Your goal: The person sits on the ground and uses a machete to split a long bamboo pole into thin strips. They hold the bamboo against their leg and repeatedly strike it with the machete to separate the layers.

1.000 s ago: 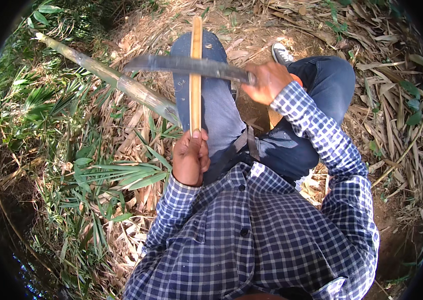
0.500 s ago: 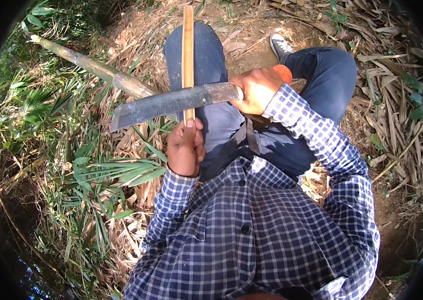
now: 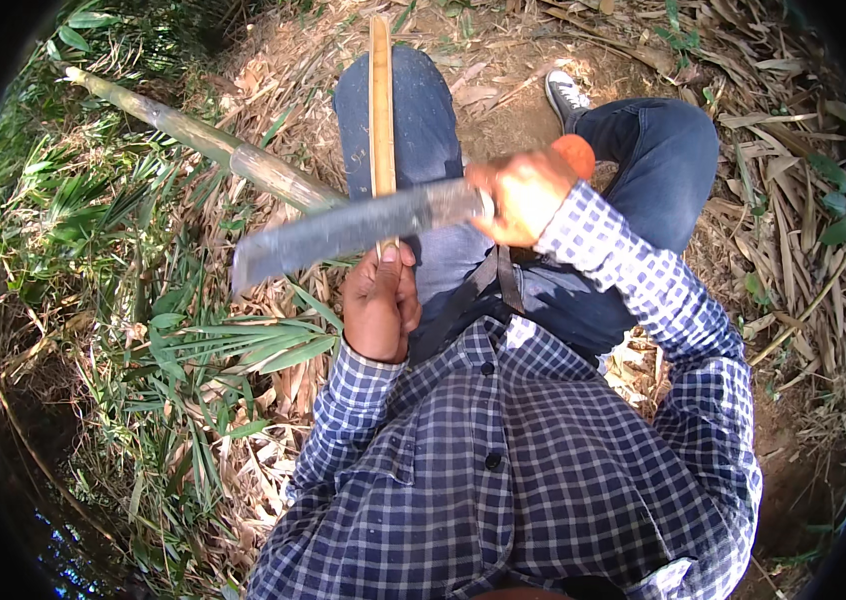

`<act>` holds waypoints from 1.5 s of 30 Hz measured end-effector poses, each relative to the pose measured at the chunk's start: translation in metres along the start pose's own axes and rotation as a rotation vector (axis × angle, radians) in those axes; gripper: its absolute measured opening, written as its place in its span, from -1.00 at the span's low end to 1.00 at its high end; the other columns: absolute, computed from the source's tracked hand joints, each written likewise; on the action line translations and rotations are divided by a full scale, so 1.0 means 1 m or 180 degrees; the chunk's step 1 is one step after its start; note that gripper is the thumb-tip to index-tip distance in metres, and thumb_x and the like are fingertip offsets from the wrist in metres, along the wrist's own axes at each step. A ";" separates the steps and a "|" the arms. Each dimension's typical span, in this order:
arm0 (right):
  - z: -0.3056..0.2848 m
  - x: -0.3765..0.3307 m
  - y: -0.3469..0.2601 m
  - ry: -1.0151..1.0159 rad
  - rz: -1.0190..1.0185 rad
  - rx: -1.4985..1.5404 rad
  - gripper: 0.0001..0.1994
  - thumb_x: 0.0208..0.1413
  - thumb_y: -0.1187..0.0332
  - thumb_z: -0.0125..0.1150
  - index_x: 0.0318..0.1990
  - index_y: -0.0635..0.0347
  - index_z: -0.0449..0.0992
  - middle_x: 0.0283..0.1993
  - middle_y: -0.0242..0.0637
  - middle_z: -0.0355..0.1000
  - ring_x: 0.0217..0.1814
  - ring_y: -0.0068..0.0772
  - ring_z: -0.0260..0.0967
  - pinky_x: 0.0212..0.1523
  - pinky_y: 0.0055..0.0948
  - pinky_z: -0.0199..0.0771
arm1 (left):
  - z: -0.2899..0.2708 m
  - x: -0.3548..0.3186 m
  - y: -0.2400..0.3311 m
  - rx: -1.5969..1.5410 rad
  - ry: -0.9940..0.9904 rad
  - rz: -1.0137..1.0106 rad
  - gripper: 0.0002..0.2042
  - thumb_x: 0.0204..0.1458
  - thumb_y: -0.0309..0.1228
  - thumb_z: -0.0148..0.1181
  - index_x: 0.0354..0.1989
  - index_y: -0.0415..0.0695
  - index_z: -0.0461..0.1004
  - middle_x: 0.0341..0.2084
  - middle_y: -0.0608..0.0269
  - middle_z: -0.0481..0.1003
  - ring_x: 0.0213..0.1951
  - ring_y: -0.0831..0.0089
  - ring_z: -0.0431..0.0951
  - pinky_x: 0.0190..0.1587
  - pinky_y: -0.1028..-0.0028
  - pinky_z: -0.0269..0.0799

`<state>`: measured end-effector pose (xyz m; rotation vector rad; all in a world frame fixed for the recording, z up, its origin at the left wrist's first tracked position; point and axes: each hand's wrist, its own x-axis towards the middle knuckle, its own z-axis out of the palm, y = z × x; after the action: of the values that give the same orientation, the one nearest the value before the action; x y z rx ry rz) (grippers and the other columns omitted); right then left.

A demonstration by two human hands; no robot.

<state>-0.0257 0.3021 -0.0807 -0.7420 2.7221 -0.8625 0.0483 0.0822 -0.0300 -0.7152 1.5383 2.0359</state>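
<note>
My left hand (image 3: 381, 303) is closed round the near end of a split bamboo strip (image 3: 381, 110), thumb on top. The strip runs away from me over my bent left knee, its pale hollow side showing. In my right hand (image 3: 523, 195) is a machete (image 3: 353, 232), gripped by its handle, whose orange end (image 3: 574, 156) sticks out behind the fist. Its broad dark blade points left and crosses over the strip just beyond my left fingers, hiding a short stretch of it. Whether the edge touches the strip I cannot tell.
A bamboo pole (image 3: 183, 130) slants in from the far left toward my left knee. Green leaves (image 3: 253, 340) and undergrowth lie on the left. Dry bamboo leaves (image 3: 803, 250) cover the ground at right. My right leg (image 3: 658, 165) is folded, its shoe (image 3: 568, 92) on bare soil.
The machete has come slightly nearer to me along the strip and its tip has dipped closer; the blade is a little blurred. My left hand keeps its hold on the strip.
</note>
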 end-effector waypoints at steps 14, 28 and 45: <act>-0.001 0.006 0.018 0.0215 0.0102 -0.0065 -0.75 -0.05 0.13 0.27 -0.26 0.02 0.61 -0.62 -0.18 0.48 -0.58 -0.09 0.49 -0.51 -0.13 0.50 | -0.003 -0.004 0.002 -0.0135 -0.0090 -0.0178 -0.78 0.35 -0.31 -0.16 -0.26 -0.16 0.35 -0.71 0.51 0.09 -0.78 0.71 -0.01 -0.75 0.62 -0.09; -0.008 0.032 0.043 0.0298 0.0705 -0.0145 -0.70 -0.08 0.16 0.26 -0.23 0.13 0.62 -0.65 -0.12 0.47 -0.61 -0.11 0.49 -0.52 -0.15 0.54 | -0.002 -0.012 0.001 -0.0088 0.0004 -0.0112 -0.76 0.36 -0.32 -0.19 -0.27 -0.18 0.34 -0.77 0.48 0.10 -0.81 0.69 -0.03 -0.76 0.60 -0.11; -0.004 0.028 0.039 0.0180 0.0394 -0.0176 -0.76 -0.08 0.14 0.23 -0.38 0.10 0.59 -0.66 -0.15 0.46 -0.59 -0.06 0.49 -0.47 -0.09 0.53 | -0.009 -0.022 -0.001 -0.0101 -0.0024 -0.0207 -0.79 0.34 -0.31 -0.14 -0.27 -0.15 0.34 -0.73 0.49 0.10 -0.79 0.69 0.00 -0.75 0.61 -0.12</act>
<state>-0.0664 0.3168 -0.1010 -0.5603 2.8174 -0.7953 0.0666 0.0725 -0.0183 -0.7589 1.4626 2.0169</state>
